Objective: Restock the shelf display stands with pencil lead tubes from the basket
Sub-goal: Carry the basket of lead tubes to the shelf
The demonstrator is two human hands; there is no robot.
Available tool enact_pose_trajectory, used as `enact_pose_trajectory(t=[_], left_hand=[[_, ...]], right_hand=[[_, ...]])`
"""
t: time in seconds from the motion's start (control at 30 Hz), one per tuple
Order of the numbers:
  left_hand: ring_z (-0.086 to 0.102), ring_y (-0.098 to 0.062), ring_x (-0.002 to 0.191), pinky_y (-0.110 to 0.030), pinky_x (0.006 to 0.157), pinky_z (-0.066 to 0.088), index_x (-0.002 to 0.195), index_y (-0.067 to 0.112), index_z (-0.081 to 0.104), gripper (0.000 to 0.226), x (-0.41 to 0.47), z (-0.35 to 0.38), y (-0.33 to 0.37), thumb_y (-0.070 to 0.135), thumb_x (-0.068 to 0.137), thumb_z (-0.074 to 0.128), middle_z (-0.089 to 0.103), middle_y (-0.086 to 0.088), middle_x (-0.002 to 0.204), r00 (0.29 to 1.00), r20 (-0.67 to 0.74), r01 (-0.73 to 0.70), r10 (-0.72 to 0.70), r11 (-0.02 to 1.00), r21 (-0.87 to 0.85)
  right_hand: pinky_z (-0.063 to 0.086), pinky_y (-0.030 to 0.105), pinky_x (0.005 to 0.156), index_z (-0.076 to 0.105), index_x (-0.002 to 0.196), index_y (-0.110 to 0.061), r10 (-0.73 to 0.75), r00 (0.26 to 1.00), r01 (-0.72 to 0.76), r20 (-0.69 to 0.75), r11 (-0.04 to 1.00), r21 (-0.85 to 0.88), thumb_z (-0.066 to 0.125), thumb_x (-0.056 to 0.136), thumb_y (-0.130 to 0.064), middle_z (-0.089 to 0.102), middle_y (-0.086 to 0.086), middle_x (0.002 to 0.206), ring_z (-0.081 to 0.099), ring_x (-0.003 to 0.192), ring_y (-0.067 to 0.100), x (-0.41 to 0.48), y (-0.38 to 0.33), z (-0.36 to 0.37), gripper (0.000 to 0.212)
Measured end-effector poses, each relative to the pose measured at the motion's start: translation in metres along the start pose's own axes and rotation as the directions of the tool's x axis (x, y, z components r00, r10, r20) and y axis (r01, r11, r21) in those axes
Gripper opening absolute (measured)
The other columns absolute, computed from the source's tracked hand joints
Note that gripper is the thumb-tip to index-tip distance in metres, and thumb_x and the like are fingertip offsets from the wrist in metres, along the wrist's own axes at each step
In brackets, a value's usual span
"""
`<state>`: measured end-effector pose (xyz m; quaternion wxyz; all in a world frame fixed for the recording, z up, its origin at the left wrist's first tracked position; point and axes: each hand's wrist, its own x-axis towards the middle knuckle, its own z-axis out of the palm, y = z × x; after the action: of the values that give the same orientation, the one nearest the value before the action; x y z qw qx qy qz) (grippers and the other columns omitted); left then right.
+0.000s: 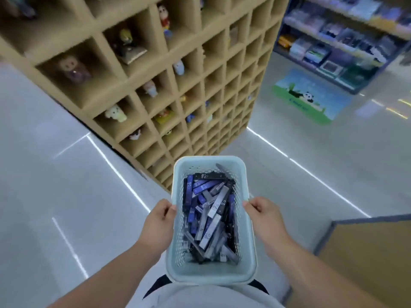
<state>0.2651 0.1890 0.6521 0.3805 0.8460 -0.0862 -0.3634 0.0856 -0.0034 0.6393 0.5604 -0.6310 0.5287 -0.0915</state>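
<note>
A pale blue perforated plastic basket [209, 275] is held in front of my body, above the floor. It is filled with several pencil lead tubes [211, 218], flat blue, black and grey cases marked HB, lying in a jumble. My left hand [159, 223] grips the basket's left rim, thumb over the edge. On the opposite rim my right hand [264, 216] holds on the same way. No display stand for lead tubes is in view.
A tall wooden cubby shelf [178, 85] with small figurines stands just ahead and left. A wooden counter corner [367, 252] juts in at the lower right. A panda floor mat [311, 96] lies before stocked shelves [344, 41] at the far right. Grey tiled floor surrounds me.
</note>
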Motion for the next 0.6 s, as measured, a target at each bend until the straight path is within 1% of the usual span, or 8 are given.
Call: enact_pose_trajectory(t=[0.07,0.13,0.23,0.33,0.4,0.5,0.53,0.6], left_hand=[[0.046,-0.017,0.063,-0.033,0.059,0.039,0.085,0.017,0.049,0.032,-0.015,-0.024,-0.019,0.043,0.103,0.043,0.052,-0.004,0.071,0.995,-0.087,0.043,-0.050,0.996,-0.079],[0.045,-0.014,0.059,-0.030,0.055,0.039,0.086,0.015,0.049,0.032,-0.027,-0.048,-0.037,0.041,0.103,0.044,0.051,-0.002,0.067,0.978,-0.185,0.073,-0.098,0.988,-0.139],[0.037,-0.006,0.047,-0.022,0.046,0.034,0.084,0.014,0.050,0.031,-0.042,-0.086,-0.064,0.037,0.102,0.046,0.044,0.011,0.054,0.921,-0.338,0.128,-0.191,0.971,-0.201],[0.033,-0.008,0.048,-0.024,0.046,0.031,0.085,0.010,0.050,0.031,-0.051,-0.130,-0.097,0.035,0.102,0.047,0.038,0.011,0.053,0.855,-0.449,0.142,-0.258,0.951,-0.276],[0.033,-0.007,0.046,-0.025,0.046,0.031,0.085,0.011,0.051,0.031,-0.053,-0.167,-0.120,0.037,0.102,0.048,0.038,0.011,0.053,0.827,-0.479,0.151,-0.295,0.937,-0.315],[0.035,-0.004,0.042,-0.022,0.042,0.032,0.084,0.014,0.053,0.031,-0.047,-0.229,-0.160,0.039,0.101,0.047,0.041,0.011,0.051,0.808,-0.482,0.163,-0.339,0.915,-0.370],[0.036,-0.005,0.042,-0.021,0.042,0.033,0.084,0.014,0.053,0.031,-0.043,-0.251,-0.171,0.039,0.101,0.048,0.043,0.011,0.052,0.802,-0.485,0.156,-0.348,0.906,-0.392],[0.041,-0.009,0.050,-0.025,0.046,0.036,0.084,0.014,0.054,0.029,-0.032,-0.299,-0.190,0.037,0.102,0.048,0.045,0.007,0.059,0.796,-0.487,0.149,-0.360,0.896,-0.419]], right_hand=[[0.032,0.033,0.059,0.051,0.063,-0.020,-0.070,0.990,0.075,0.121,0.996,-0.039,0.069,0.094,-0.021,0.045,-0.014,0.051,0.038,0.052,0.004,0.008,-0.022,0.024,0.037],[0.032,0.032,0.059,0.051,0.063,-0.018,-0.130,0.963,0.153,0.238,0.985,-0.084,0.069,0.094,-0.019,0.047,-0.014,0.051,0.038,0.051,0.003,0.012,-0.045,0.057,0.036],[0.034,0.031,0.059,0.056,0.068,-0.008,-0.188,0.899,0.252,0.396,0.961,-0.115,0.071,0.093,-0.016,0.049,-0.010,0.056,0.041,0.056,0.009,0.011,-0.071,0.114,0.030],[0.033,0.024,0.054,0.060,0.070,-0.005,-0.202,0.812,0.329,0.548,0.933,-0.144,0.071,0.093,-0.016,0.050,-0.004,0.059,0.041,0.057,0.009,-0.001,-0.096,0.178,0.028],[0.037,0.030,0.061,0.064,0.075,-0.004,-0.190,0.766,0.355,0.614,0.921,-0.158,0.072,0.093,-0.016,0.057,0.002,0.063,0.047,0.063,0.013,-0.010,-0.112,0.226,0.023],[0.042,0.033,0.069,0.068,0.079,-0.004,-0.161,0.730,0.374,0.664,0.907,-0.192,0.073,0.091,-0.018,0.066,0.013,0.072,0.055,0.068,0.017,-0.024,-0.140,0.304,0.019],[0.043,0.033,0.070,0.068,0.080,-0.004,-0.155,0.724,0.382,0.673,0.902,-0.203,0.074,0.091,-0.019,0.067,0.017,0.074,0.056,0.069,0.018,-0.030,-0.150,0.331,0.020],[0.043,0.033,0.070,0.069,0.081,-0.002,-0.159,0.720,0.395,0.676,0.894,-0.210,0.074,0.091,-0.018,0.068,0.022,0.082,0.056,0.069,0.018,-0.042,-0.174,0.384,0.020]])
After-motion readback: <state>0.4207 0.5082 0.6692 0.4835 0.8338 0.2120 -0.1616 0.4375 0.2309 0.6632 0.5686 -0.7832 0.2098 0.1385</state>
